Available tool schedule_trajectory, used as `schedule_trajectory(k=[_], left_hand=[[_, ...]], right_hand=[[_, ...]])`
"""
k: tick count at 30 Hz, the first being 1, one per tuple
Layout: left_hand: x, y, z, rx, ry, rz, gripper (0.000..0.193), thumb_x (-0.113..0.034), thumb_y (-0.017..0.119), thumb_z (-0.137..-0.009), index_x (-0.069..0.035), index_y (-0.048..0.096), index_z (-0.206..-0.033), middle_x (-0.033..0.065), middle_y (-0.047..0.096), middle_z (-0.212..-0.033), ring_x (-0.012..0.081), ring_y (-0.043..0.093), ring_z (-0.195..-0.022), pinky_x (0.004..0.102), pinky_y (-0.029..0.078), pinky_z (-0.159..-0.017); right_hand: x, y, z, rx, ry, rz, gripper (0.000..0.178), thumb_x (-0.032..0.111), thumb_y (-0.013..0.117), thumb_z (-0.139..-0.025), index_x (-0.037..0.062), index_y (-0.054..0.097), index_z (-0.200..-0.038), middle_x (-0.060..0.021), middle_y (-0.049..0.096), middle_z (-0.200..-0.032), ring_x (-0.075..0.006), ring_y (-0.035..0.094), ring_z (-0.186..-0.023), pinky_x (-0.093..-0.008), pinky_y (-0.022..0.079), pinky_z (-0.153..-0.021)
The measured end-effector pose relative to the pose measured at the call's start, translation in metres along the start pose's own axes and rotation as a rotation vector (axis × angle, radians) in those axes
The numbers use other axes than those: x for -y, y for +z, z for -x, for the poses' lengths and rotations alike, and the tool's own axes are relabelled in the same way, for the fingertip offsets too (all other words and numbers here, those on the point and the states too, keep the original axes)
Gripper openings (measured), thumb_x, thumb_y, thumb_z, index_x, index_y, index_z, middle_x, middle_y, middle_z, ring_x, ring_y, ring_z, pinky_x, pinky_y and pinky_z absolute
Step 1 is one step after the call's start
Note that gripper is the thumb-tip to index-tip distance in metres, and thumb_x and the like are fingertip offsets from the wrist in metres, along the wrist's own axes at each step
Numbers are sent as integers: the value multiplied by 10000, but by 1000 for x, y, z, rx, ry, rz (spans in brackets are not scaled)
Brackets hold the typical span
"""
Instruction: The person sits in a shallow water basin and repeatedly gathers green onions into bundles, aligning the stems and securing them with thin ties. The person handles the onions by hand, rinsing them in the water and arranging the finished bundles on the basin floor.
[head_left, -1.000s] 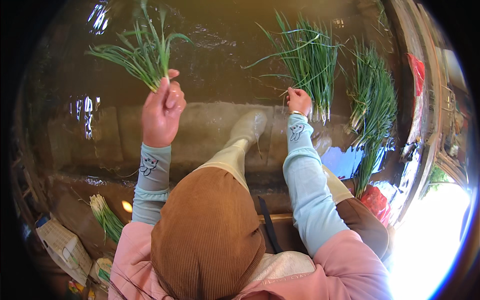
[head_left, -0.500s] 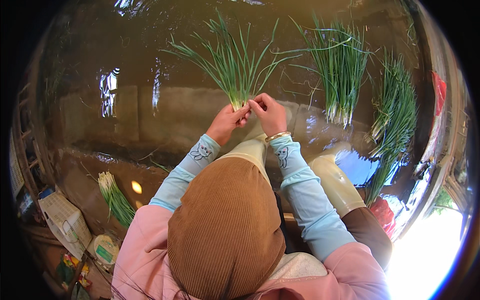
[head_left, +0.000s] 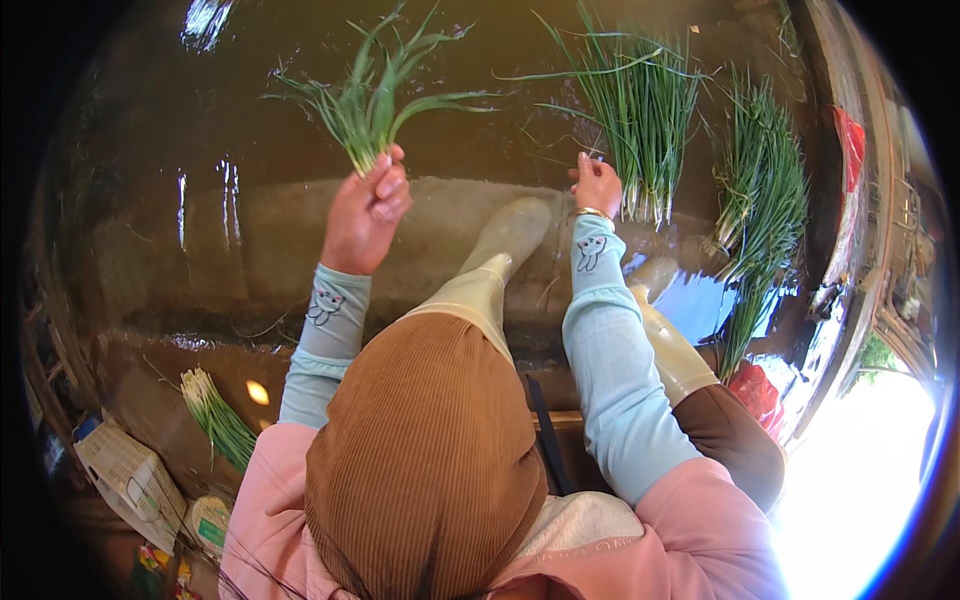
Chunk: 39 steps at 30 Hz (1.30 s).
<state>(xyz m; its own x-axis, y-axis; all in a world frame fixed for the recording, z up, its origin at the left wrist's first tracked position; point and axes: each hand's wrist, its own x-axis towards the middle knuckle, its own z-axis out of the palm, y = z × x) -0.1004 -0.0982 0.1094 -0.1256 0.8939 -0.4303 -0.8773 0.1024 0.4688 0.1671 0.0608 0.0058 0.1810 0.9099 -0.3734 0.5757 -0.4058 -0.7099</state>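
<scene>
My left hand [head_left: 370, 205] is closed around the white lower ends of a small bunch of green onions [head_left: 372, 105], whose green leaves fan out away from me. Apart from it, my right hand [head_left: 597, 187] is pinched at the fingertips, just left of a larger bunch of green onions [head_left: 655, 115] in the shallow brown water. Whatever those fingertips may hold is too small to make out. A further pile of green onions [head_left: 765, 185] lies to the right of that bunch.
Another bunch of green onions [head_left: 220, 420] lies at the lower left, near a pale plastic basket [head_left: 130, 470] and a round tub [head_left: 210, 522]. My booted legs stand in the water [head_left: 240, 90]. Red plastic [head_left: 850, 150] hangs at the right edge.
My hands, close together before at the onion bunch, have moved apart. The left has carried the bunch left and away from me; the right has let go of it and moved right.
</scene>
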Motion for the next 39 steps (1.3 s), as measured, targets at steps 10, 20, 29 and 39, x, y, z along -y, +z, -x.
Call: schedule_trajectory(k=[10, 20, 29, 39], left_hand=[[58, -15, 7, -167, -279, -567, 192, -245, 534, -976, -87, 510, -1082, 67, 630, -1077, 56, 458, -641, 188, 377, -574], [88, -39, 5, -163, -247, -359, 139, -214, 577, -952, -119, 500, -1017, -4, 590, -854, 39, 450, -635, 175, 368, -567], [92, -44, 8, -179, -203, -353, 109, -168, 568, -954, -109, 493, -1007, 1, 583, -826, 39, 436, -626, 176, 349, -556], [93, -47, 13, -192, -193, -278, 86, -128, 538, -963, -93, 490, -1025, 1, 540, -790, 53, 443, -636, 182, 361, -572]], right_hand=[[47, 53, 88, 579, 275, -537, 162, 202, 695, -864, 71, 696, -960, 99, 421, -638, -5, 346, -531, -179, 234, -441], [41, 46, 99, 819, -99, -64, 232, 238, 678, -849, 89, 677, -1028, -5, 600, -761, -129, 573, -683, -327, 470, -597], [58, 43, 95, 496, -898, 327, 135, 151, 667, -812, 118, 608, -929, -45, 581, -871, -227, 612, -748, -340, 493, -627], [57, 55, 68, 253, -1193, 729, 114, 120, 578, -794, 66, 562, -893, -65, 545, -832, -231, 593, -854, -306, 533, -622]])
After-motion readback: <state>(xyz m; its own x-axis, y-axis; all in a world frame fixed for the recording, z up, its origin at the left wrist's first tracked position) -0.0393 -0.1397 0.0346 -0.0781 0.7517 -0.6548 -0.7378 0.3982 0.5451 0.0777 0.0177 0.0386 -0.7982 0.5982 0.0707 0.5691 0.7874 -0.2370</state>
